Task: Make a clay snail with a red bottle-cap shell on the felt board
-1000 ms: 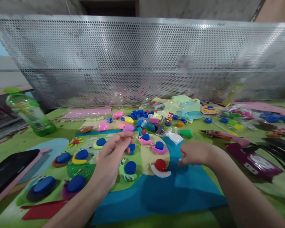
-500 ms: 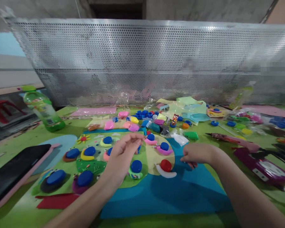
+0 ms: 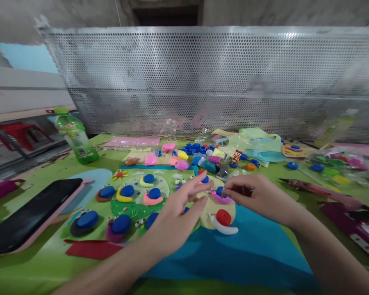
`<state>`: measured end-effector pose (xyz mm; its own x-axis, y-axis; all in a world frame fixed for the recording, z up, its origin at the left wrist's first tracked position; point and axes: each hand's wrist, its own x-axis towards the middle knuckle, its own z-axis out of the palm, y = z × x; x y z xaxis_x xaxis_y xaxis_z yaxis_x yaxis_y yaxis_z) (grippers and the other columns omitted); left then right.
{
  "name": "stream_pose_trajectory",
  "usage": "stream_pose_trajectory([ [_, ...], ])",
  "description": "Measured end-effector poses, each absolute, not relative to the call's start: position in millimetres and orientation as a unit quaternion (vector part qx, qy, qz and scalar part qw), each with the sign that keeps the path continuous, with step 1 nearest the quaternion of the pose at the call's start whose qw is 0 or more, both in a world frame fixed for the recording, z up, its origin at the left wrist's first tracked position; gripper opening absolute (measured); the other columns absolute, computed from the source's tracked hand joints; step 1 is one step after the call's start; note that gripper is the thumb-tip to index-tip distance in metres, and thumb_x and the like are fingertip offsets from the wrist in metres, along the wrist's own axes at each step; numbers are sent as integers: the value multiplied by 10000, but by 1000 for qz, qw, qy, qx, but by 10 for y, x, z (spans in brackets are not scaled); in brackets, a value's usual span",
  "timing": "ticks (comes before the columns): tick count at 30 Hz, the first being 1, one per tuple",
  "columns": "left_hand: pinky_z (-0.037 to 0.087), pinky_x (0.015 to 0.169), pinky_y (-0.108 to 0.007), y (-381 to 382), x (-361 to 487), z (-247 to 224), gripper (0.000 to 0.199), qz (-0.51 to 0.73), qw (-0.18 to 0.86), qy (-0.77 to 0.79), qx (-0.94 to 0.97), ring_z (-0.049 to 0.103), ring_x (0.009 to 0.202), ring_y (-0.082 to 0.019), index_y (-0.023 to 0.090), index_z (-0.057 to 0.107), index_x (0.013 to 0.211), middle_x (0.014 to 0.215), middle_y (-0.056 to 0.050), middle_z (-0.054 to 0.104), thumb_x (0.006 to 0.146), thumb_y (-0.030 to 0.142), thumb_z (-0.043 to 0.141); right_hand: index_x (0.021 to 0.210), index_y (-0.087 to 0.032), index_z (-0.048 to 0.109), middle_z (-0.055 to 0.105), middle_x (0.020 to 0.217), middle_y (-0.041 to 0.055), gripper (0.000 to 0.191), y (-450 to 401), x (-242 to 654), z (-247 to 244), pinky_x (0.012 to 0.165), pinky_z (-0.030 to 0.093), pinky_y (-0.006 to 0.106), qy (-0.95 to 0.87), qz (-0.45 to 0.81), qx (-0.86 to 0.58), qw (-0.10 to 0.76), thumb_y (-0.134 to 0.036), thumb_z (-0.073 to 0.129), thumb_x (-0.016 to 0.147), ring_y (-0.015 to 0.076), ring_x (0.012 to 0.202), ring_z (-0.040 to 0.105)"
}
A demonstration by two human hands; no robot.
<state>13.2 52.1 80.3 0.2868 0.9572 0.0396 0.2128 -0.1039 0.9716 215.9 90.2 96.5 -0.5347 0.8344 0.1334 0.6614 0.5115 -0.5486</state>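
My left hand (image 3: 180,213) hovers over the decorated sheet, fingers stretched and thumb apart, holding nothing visible. My right hand (image 3: 258,197) is closed in a pinch beside the snail with a magenta body (image 3: 219,198) and blue cap shell; anything between the fingertips is too small to make out. Below them lies a white clay snail (image 3: 227,230) with a red cap (image 3: 223,217), on a pale yellow paper patch (image 3: 205,213). More blue-capped clay snails, such as a yellow one (image 3: 124,197), dot the green part of the sheet. Blue paper (image 3: 233,258) forms its right side.
A black phone (image 3: 39,213) and a green bottle (image 3: 76,137) stand at the left. Clay packets (image 3: 182,165), blue caps (image 3: 197,147) and paper scraps (image 3: 258,141) lie behind the sheet. On the right are a pink glue gun (image 3: 322,191) and a purple device (image 3: 347,229).
My right hand has moved left to the magenta snail. My left hand has moved right and its fingers have stretched out. The view has turned slightly left.
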Motion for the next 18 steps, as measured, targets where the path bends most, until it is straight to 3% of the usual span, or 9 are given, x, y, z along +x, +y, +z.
stream_pose_trajectory([
  [7,414,925,-358,494,131,755,504,370,573,399,613,499,1122,-189,378,308,1315,1277,13,520,850,360,501,710,-192,569,540,600,-11,260,883,2093,904,453,289,197,-858,196,-435,192,-331,418,868,79,499,422],
  [18,455,843,-267,475,171,871,456,406,646,366,533,565,1054,-165,174,395,1255,1199,-111,580,820,110,513,609,-181,556,502,519,-13,284,887,2052,873,423,285,196,-844,201,-437,236,-375,506,810,80,465,395],
])
